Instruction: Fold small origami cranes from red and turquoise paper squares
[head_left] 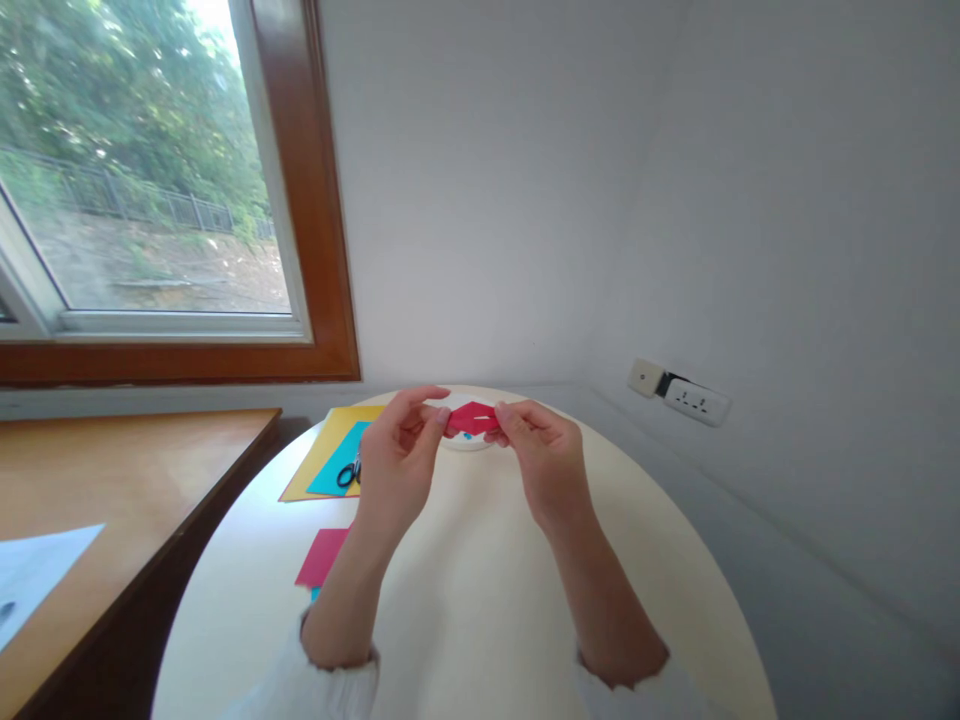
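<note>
A small piece of folded red paper is stretched between my two hands above the far part of the round table. My left hand pinches its left end between thumb and fingers, with the index finger raised. My right hand grips the right end between thumb and forefinger. A narrow slit shows near the middle right of the paper. Behind and below it is a round white dish or lid with small blue bits, mostly hidden by my hands and the paper.
Yellow sheets and a blue sheet lie at the table's far left, with black-handled scissors partly behind my left hand. Pink-red paper lies nearer. A wooden desk stands left of the white round table; walls enclose the back and right.
</note>
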